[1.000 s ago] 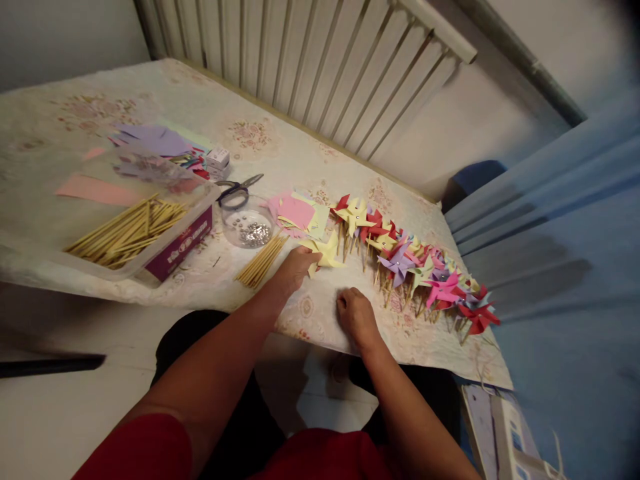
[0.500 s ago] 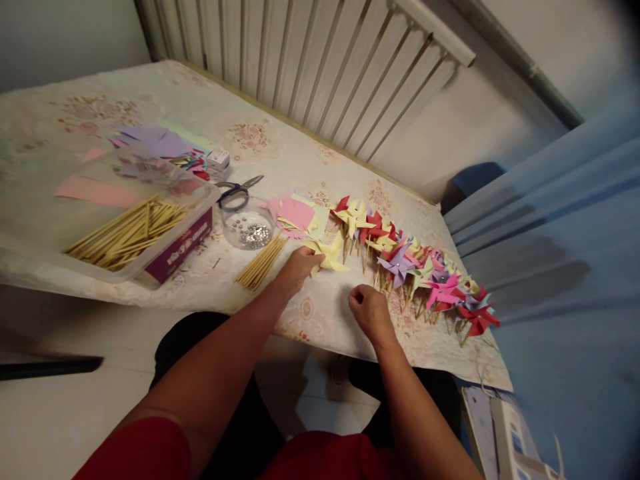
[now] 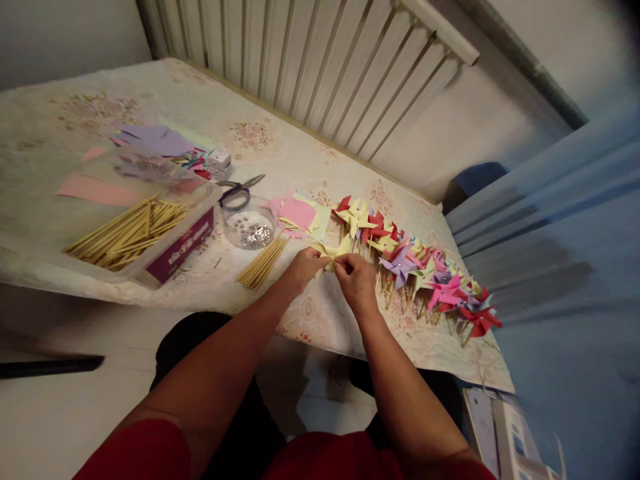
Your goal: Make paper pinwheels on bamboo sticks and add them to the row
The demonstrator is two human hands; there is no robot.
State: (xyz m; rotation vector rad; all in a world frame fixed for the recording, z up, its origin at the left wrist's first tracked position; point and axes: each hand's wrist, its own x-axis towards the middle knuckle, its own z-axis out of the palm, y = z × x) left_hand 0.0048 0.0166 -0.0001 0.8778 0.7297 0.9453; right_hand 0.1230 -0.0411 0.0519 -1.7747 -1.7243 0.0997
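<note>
A yellow paper pinwheel piece [image 3: 336, 251] lies on the patterned table cover [image 3: 280, 150], and both hands are on it. My left hand [image 3: 305, 268] pinches its left side. My right hand [image 3: 356, 279] pinches its right side, fingers closed on the paper. Just right of my hands runs a row of finished pinwheels [image 3: 420, 270] in red, yellow, purple and pink, on wooden sticks. A small bundle of loose sticks [image 3: 262, 261] lies just left of my left hand.
A clear round dish of silver pins [image 3: 249, 229] and scissors [image 3: 239, 191] lie beyond the sticks. A box full of sticks [image 3: 135, 235] stands at the left. Cut paper squares [image 3: 297, 215] and paper sheets [image 3: 150, 141] lie further back. A radiator [image 3: 310, 60] lines the wall.
My right hand rose from the table's front edge and moved up-left to the yellow piece, closing on it. My left hand stayed on the piece.
</note>
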